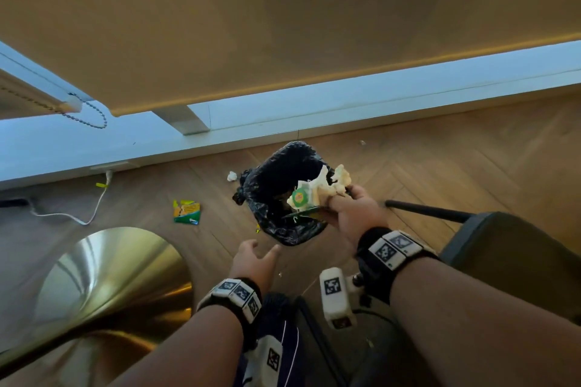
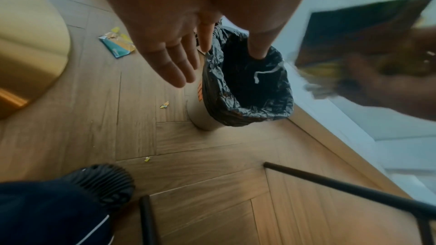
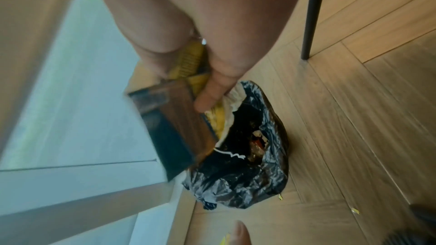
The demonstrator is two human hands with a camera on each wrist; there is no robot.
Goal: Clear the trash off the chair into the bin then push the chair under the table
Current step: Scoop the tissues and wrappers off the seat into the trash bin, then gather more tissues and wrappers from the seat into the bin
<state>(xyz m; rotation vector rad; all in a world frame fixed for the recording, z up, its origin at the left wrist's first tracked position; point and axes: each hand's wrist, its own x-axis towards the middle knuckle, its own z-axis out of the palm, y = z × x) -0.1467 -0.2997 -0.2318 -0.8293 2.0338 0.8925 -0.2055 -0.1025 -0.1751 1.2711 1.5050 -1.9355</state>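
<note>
Head view: the right hand (image 1: 352,214) grips a bundle of trash (image 1: 314,192) over the bin (image 1: 283,198), so the dumping step is in hand; next the fingers must let go squarely above the opening. The left hand (image 1: 254,258) hovers empty, fingers spread. The chair (image 1: 509,248) stands at right, not yet pushed in. A wrapper (image 1: 186,212) and a paper ball (image 1: 231,176) lie on the floor.

Left wrist view: open fingers (image 2: 174,62) near the bin's liner (image 2: 247,100); a chair leg (image 2: 342,189) crosses below.

Right wrist view: the fingers curl round the trash (image 3: 179,128) above the bin (image 3: 254,165), already part full.
</note>
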